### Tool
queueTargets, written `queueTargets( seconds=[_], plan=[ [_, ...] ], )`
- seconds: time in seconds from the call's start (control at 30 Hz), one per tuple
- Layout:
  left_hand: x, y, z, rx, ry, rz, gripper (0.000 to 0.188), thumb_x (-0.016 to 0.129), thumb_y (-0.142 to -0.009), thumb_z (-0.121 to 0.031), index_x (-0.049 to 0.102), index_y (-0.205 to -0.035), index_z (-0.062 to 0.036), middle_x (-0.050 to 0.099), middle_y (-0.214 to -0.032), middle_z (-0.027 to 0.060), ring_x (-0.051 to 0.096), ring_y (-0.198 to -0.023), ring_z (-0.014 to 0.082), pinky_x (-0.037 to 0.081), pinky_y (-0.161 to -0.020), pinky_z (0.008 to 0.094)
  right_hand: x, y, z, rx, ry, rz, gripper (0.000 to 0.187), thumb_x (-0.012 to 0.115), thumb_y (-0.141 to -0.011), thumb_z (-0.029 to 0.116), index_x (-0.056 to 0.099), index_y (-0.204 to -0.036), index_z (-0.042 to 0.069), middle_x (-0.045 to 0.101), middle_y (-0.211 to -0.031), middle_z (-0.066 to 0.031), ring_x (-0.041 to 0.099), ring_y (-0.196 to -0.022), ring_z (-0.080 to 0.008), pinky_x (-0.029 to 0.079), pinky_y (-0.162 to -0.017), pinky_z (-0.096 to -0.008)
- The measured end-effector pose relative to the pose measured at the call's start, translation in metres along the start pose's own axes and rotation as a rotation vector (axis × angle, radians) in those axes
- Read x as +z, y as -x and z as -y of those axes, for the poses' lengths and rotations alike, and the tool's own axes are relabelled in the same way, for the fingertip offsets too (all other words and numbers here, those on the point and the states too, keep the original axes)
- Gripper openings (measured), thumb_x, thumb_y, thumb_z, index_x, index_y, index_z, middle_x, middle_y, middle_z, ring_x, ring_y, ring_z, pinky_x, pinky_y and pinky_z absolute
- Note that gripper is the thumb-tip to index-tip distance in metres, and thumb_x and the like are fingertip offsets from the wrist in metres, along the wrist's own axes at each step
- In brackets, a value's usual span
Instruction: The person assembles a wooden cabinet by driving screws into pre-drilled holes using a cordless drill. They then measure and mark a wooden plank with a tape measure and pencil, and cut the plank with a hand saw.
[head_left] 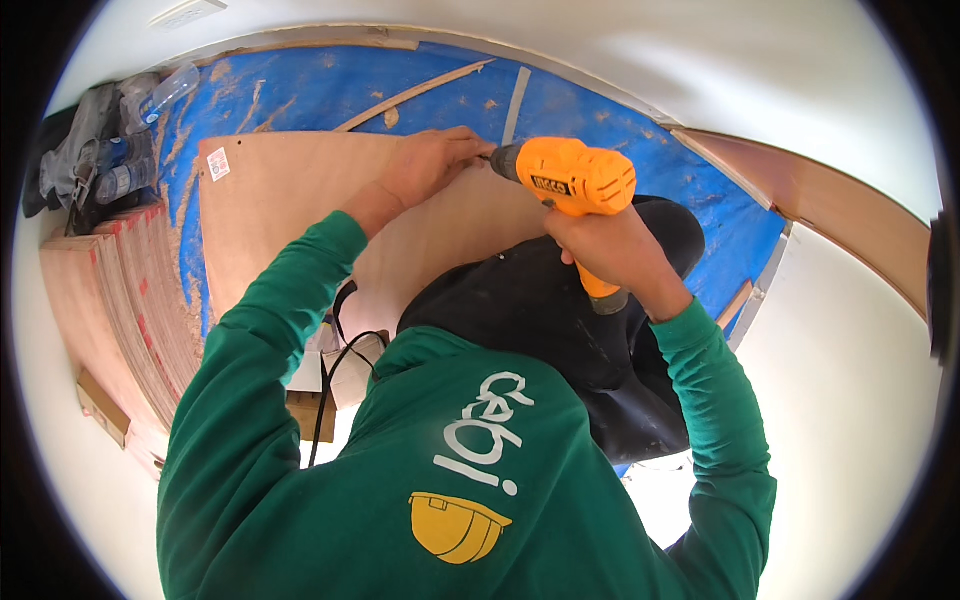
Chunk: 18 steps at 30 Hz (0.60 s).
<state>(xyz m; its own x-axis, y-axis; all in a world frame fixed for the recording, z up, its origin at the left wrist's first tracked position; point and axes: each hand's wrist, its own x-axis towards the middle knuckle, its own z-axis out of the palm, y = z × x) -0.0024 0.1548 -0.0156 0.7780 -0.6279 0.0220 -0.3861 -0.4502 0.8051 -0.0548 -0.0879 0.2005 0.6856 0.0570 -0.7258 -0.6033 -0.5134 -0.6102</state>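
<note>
1 light-brown wooden panel [430, 235], in front of the person, blue sheet [310, 85] showing beyond it and to either side; 1 small white-and-red label [218, 163] at its far left corner. Left of the panel: 1 stack of boards [125, 310] with red-marked edges; beyond that stack, clear plastic bottles [175, 90] and crumpled bags. Beyond the panel: 1 narrow wooden strip [420, 93], slanting, and 1 pale strip [516, 105], both on the sheet among tan debris. Right of the panel, well apart: 1 long brown board [850, 225] along the white wall. Near side of the panel: 1 black cable [325, 400], looped. In the way: 1 black-clad leg [520, 310], bent, covering the panel's near right part. 1 orange drill [570, 175], at the panel's far right, chuck pointing left toward the left fingertips. Right hand [610, 245]: clenched around the drill's handle, forearm rising from the near right. Left hand [425, 165]: above the panel's far edge, palm down, fingers together and reaching right to the chuck's tip; cannot tell whether they pinch anything. Both sleeves green, cuffs at the wrists.
</note>
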Motion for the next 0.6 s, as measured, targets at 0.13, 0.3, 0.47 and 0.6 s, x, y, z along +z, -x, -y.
queueTargets(
  seconds=[0.13, 0.3, 0.47, 0.6],
  plan=[
    [-0.069, 0.017, 0.031, 0.108, -0.156, -0.124, 0.042, 0.072, -0.108, -0.024, 0.073, -0.149, -0.0124, 0.078, -0.137, 0.0198, 0.069, -0.135, 0.0438, 0.052, -0.119, 0.0519, -0.003, -0.006, 0.002, -0.026, 0.117, -0.001, 0.038, 0.069, -0.096, 0.01, 0.07, -0.134, 0.001, 0.077, -0.099, -0.008, 0.075, -0.087, -0.0253, 0.061, -0.084, -0.0375],
    [-0.145, 0.066, 0.071, -0.083, -0.367, -0.083, 0.037, 0.069, -0.11, -0.045, 0.084, -0.123, -0.0132, 0.081, -0.111, 0.0108, 0.074, -0.109, 0.0383, 0.058, -0.095, 0.0485, -0.01, -0.009, -0.016, -0.18, 0.213, 0.025, 0.044, 0.075, -0.095, 0.011, 0.069, -0.137, 0.001, 0.081, -0.115, -0.015, 0.079, -0.11, -0.0345, 0.061, -0.099, -0.0396],
    [-0.138, 0.074, 0.083, -0.072, -0.323, 0.032, 0.037, 0.071, -0.108, -0.046, 0.084, -0.107, -0.0107, 0.075, -0.095, 0.0078, 0.073, -0.089, 0.0323, 0.055, -0.081, 0.0454, -0.01, -0.001, -0.015, -0.313, 0.626, -0.082, 0.045, 0.088, -0.09, 0.014, 0.073, -0.13, -0.001, 0.082, -0.117, -0.0183, 0.079, -0.111, -0.036, 0.061, -0.097, -0.041],
    [-0.143, 0.072, 0.088, 0.005, -0.275, -0.004, 0.036, 0.074, -0.106, -0.045, 0.083, -0.104, -0.0103, 0.074, -0.092, 0.007, 0.072, -0.085, 0.0319, 0.053, -0.076, 0.0446, -0.015, 0.007, 0.013, -0.133, 0.484, 0.075, 0.056, 0.089, -0.095, 0.021, 0.07, -0.144, 0.004, 0.074, -0.134, -0.0148, 0.068, -0.125, -0.0362, 0.055, -0.11, -0.0424]
  ],
)
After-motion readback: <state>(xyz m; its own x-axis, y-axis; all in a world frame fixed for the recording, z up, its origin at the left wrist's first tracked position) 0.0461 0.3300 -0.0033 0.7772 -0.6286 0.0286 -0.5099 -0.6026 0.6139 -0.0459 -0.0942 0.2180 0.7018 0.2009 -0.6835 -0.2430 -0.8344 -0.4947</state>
